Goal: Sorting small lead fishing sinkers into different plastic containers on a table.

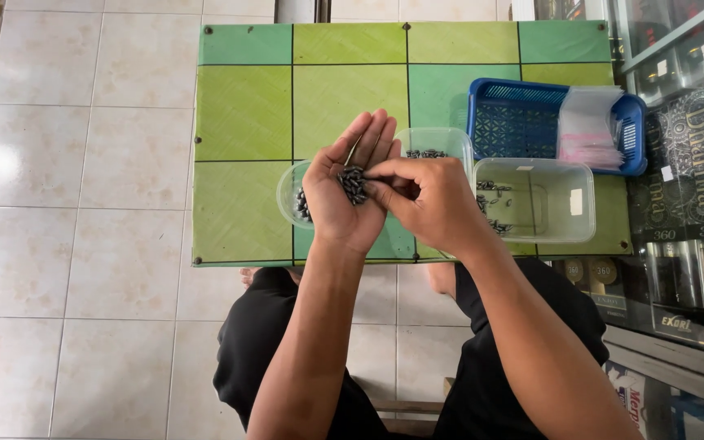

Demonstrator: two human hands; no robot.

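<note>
So the left hand [350,189] is held palm up and open over the little green table [242,114], with a small heap of dark metal bits [353,184] sitting in the cupped palm. Can't tell exactly what they are, too small, but they look like little screws or sinkers. The right hand [427,201] comes in from the side with its fingers pinched together right at that heap, touching it; whether it's actually got one between the fingertips I can't tell.

Containers: there's a round clear plastic tub [290,194] under the left hand with more of the same dark bits in it. A second clear tub [436,143] sits just behind the hands and has some bits at the bottom too. To the right is a bigger rectangular clear box [564,195], mostly bare, with a few bits scattered along its left side. Behind that, a blue plastic basket [515,122] holds a stack of small clear plastic bags [587,126], pinkish at the bottom.
</note>
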